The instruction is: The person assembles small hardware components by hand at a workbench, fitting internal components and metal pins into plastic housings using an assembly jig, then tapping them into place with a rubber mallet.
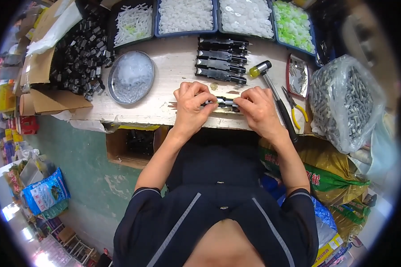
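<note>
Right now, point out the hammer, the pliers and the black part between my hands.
Hammer [281, 108], head view: upper black grip.
Pliers [292, 103], head view: around the pivot.
Black part [227, 102], head view: middle section.

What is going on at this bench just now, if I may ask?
A person at a white bench is handling a slim dark part, with the left hand at its left end and the right hand at its right end. Similar dark pieces lie in a row just beyond. A hammer and yellow-handled pliers lie to the right, a round dish to the left.
</note>
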`<control>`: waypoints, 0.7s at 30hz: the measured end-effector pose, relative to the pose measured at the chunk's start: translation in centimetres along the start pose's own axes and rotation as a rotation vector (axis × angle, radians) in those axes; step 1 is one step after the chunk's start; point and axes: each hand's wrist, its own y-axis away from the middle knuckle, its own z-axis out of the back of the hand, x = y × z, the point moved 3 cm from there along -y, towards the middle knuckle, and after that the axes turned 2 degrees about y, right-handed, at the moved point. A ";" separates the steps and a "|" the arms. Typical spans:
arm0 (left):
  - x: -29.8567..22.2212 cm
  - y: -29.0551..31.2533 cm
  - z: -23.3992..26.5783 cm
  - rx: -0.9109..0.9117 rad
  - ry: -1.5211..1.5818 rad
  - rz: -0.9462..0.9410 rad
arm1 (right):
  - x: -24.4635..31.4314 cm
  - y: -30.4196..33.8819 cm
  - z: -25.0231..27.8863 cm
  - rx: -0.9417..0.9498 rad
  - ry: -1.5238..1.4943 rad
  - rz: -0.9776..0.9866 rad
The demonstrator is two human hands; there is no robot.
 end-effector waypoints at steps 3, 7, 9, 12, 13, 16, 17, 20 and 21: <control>0.0 0.0 0.0 0.001 -0.003 0.010 | -0.1 -0.1 -0.1 0.007 0.002 0.004; 0.1 0.1 0.0 -0.001 -0.007 -0.011 | 0.1 0.0 0.0 -0.005 0.022 0.014; 0.0 0.3 0.0 -0.017 -0.025 -0.038 | 0.2 0.1 0.0 -0.009 0.027 0.017; -0.1 0.2 0.0 -0.025 -0.044 -0.059 | 0.2 0.4 0.0 -0.030 0.031 0.045; -0.1 0.2 0.0 -0.025 -0.044 -0.059 | 0.3 0.4 0.0 -0.043 0.057 0.061; -0.2 0.2 -0.1 -0.023 -0.059 -0.073 | 0.1 0.8 -0.1 -0.054 0.075 0.083; -0.2 0.2 -0.1 -0.021 -0.067 -0.068 | 0.0 1.0 -0.2 -0.052 0.067 0.089; -0.3 0.1 -0.1 -0.016 -0.069 -0.066 | -0.4 1.2 -0.6 -0.064 0.020 0.100; -0.3 0.1 -0.1 -0.015 -0.073 -0.064 | -0.5 1.1 -0.6 -0.066 0.027 0.097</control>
